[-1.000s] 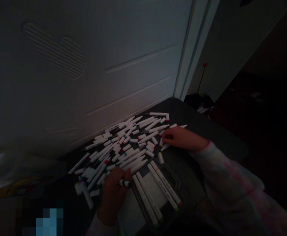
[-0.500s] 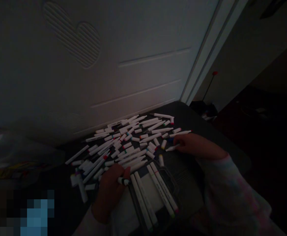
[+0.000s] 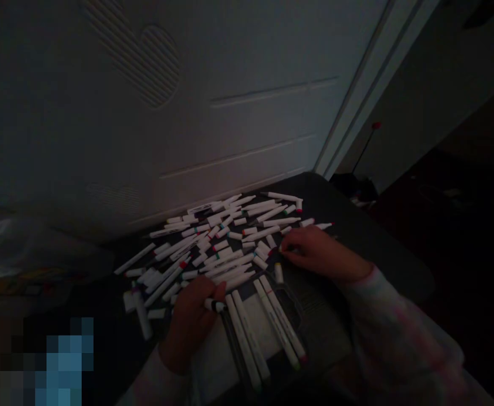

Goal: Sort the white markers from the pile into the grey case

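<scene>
Dozens of loose markers [image 3: 271,213] and caps [image 3: 279,273] strew the table [image 3: 335,203] mid-frame; just 4 markers [image 3: 276,324] lie in the clear case [image 3: 300,307], lower centre. Left of it, the left hand [image 3: 196,310] curls around 1 black-tipped marker [image 3: 215,305]. Right of centre, the right hand [image 3: 317,252] reaches palm-down, fingertips nearly together; whether they grip anything, I cannot tell.

The right sleeve [image 3: 408,332], long and loose, is filling the lower right of the frame, its pale cloth showing soft, blurred blotches of pink and faint blue. A pinkish cuff edge [image 3: 372,275] is ringing the wrist. Left of bottom centre, the left sleeve [image 3: 151,380] is showing similar pale, pink-tinged cloth.
</scene>
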`<state>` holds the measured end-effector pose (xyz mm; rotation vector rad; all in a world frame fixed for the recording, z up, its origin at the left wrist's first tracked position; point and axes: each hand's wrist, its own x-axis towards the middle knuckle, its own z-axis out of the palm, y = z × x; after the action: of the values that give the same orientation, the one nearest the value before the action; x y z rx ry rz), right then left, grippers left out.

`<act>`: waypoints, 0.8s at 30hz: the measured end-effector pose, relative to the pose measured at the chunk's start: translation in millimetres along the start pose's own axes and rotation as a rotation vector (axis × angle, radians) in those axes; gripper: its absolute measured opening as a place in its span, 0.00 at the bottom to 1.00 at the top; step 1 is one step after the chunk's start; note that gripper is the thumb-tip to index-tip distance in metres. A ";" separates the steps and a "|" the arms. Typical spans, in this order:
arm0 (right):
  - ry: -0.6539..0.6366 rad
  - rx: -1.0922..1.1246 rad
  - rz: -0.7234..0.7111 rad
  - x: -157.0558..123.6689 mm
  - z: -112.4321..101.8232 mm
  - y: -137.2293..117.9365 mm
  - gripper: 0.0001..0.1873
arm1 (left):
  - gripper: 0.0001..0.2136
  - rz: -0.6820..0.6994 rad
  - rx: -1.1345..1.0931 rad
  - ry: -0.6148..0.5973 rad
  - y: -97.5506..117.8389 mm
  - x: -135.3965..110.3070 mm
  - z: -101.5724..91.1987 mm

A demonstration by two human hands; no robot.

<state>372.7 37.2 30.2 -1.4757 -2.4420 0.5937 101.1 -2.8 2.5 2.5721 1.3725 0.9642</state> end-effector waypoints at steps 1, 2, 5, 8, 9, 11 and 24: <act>0.039 -0.048 -0.028 2.0 4.1 -2.6 0.09 | 0.15 -0.001 -0.007 -0.003 0.2 -0.1 -0.2; 0.078 -0.095 -0.044 3.8 7.9 -4.7 0.09 | 0.15 -0.004 -0.011 -0.008 0.4 -0.3 -0.4; 0.163 -0.166 -0.075 7.4 16.5 -9.1 0.11 | 0.15 -0.016 0.002 -0.015 1.1 -0.7 -0.7; 0.192 -0.165 -0.101 9.0 19.5 -11.9 0.11 | 0.15 -0.026 0.016 -0.016 1.7 -0.2 -0.7; 0.191 -0.162 -0.105 9.3 19.6 -12.7 0.12 | 0.15 -0.027 0.012 -0.013 1.8 0.0 -0.7; 0.180 -0.153 -0.108 9.9 19.4 -14.1 0.11 | 0.15 -0.025 0.001 -0.012 1.7 0.2 -0.6; 0.218 -0.125 -0.104 11.6 21.9 -11.0 0.10 | 0.15 -0.040 0.003 -0.013 1.1 1.1 0.0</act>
<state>350.0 38.1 15.5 -1.3670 -2.4025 0.2482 102.3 -2.6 3.5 2.5379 1.4180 0.9382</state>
